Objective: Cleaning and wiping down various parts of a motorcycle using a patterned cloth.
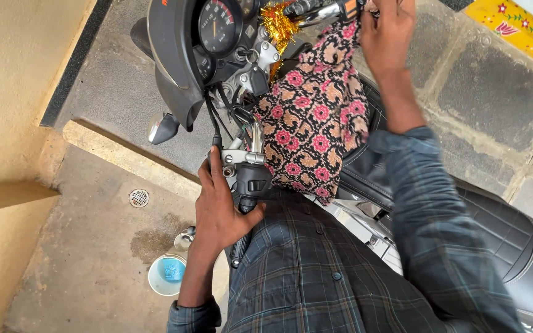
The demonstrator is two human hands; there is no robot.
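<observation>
At the far left we see a tan wall (7,92) and a concrete floor (87,246) with a small round drain (139,198) set into it. Lower down, near our left forearm, a white cup (166,275) stands on the floor with something blue inside it.

Our left hand (220,206) wraps around the motorcycle's left handlebar grip (242,231); the fingers are curled shut on it just below the black switch housing (253,182). Above the hand we see the cables, the grey front cowl (171,55) and the round speedometer (217,24). A turn indicator (163,127) sticks out to the left of the cowl.

A tuft of gold tinsel (277,23) hangs at the middle of the handlebar. Just right of it a floral cloth (313,123), dark with pink and tan flowers, drapes down from the bar over the fuel tank area, touching the switch housing at its lower left edge.

Our right hand (387,31) is closed on the top edge of the cloth, pressing it against the handlebar near the top of the view. Further right lie the black seat (501,228) and grey paving blocks (488,86).
</observation>
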